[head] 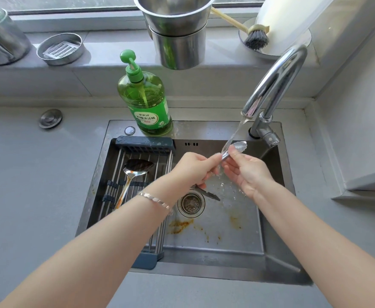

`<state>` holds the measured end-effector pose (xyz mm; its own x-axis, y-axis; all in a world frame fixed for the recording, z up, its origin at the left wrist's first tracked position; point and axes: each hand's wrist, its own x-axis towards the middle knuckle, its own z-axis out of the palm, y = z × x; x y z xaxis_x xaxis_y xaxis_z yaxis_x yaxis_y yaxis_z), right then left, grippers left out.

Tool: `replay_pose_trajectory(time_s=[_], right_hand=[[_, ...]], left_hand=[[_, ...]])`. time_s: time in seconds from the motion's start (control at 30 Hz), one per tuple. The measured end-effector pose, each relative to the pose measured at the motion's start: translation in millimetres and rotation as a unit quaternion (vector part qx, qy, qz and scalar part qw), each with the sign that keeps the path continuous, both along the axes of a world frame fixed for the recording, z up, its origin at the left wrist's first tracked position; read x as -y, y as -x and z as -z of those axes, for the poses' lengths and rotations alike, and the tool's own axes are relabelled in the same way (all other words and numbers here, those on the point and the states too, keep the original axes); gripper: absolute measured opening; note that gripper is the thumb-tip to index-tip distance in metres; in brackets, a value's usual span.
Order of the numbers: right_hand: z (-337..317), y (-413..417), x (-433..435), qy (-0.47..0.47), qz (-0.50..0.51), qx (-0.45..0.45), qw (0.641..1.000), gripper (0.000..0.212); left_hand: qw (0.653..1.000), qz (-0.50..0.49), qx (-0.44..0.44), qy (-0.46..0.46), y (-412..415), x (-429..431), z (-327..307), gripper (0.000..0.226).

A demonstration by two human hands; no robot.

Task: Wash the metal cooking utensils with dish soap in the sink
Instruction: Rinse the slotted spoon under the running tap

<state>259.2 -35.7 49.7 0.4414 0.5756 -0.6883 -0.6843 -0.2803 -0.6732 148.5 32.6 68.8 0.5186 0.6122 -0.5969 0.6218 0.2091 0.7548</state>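
Green dish soap bottle (145, 96) is noted at upper centre; its Chinese label is too small to be read. At frame centre, over the sink (226, 238), a metal utensil (240, 145) is gripped by the curled left hand (193, 170) and pinched below its scalloped tip by the right hand (246, 170).

You get one wide-angle view from your head, facing forward and steeply down into the sink (226, 241) at close range. Your forearms (93, 252) enter from below, grey bench (26, 174) flanks it, and the windowsill (106, 47) runs along the top.
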Motion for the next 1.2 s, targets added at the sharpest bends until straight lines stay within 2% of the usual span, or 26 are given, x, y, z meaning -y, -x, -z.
replay_pose_trajectory(time_s=[0.07,0.13,0.2,0.27,0.33,0.37,0.47,0.57,0.63,0.73,0.83,0.93,1.0,1.07,1.1,1.13,1.2], right_hand=[[-1,-4,1,-0.013,0.01,0.006,1.0,0.017],[0,-9,2,-0.024,0.024,0.011,0.999,0.018],[0,-14,1,-0.036,0.048,0.008,0.998,0.018],[0,-19,0,-0.042,0.069,-0.003,0.997,0.018],[0,-21,-1,-0.038,0.067,0.0,0.997,0.017],[-1,-20,-2,-0.039,0.061,0.005,0.997,0.016],[-3,-14,-4,-0.036,0.04,0.022,0.998,0.015],[-4,-1,-5,-0.03,0.003,0.045,0.999,0.014],[-4,7,-6,-0.021,-0.027,0.071,0.997,0.013],[-6,14,-13,-0.001,-0.043,0.113,0.993,0.015],[-9,17,-22,0.034,-0.067,0.151,0.986,0.034],[-8,14,-19,0.051,-0.099,0.174,0.978,0.052],[-2,10,-7,0.063,-0.105,0.217,0.968,0.053],[13,5,9,0.097,-0.093,0.27,0.953,0.046],[20,3,16,0.112,-0.088,0.266,0.953,0.04],[25,3,24,0.116,-0.092,0.23,0.962,0.036],[33,9,36,0.086,-0.113,0.097,0.985,0.033]], left_hand=[[0.999,0.03,-0.03,0.001,-8,-7,-1,0.048],[0.998,0.057,-0.02,0.019,-13,-12,-3,0.046],[0.99,0.074,0.05,0.112,-14,-15,-5,0.034],[0.958,0.085,0.147,0.233,-9,-18,-6,0.02],[0.932,0.111,0.205,0.278,-2,-19,-5,0.022],[0.933,0.125,0.208,0.266,1,-19,-3,0.023],[0.979,0.108,0.118,0.123,4,-12,-3,0.013],[0.999,0.034,0.001,-0.029,3,-7,2,0.041],[0.993,0.03,-0.031,-0.11,7,-6,4,0.05],[0.967,0.069,-0.053,-0.238,22,0,8,0.042],[0.939,0.089,-0.071,-0.326,33,5,11,0.029],[0.916,0.072,-0.096,-0.382,43,7,17,0.028],[0.935,0.009,-0.083,-0.346,51,6,21,0.032],[0.957,-0.051,-0.074,-0.276,58,5,25,0.035],[0.967,-0.074,-0.076,-0.233,61,5,28,0.035],[0.975,-0.097,-0.078,-0.185,62,6,31,0.035],[0.981,-0.164,-0.082,-0.069,59,9,36,0.033]])
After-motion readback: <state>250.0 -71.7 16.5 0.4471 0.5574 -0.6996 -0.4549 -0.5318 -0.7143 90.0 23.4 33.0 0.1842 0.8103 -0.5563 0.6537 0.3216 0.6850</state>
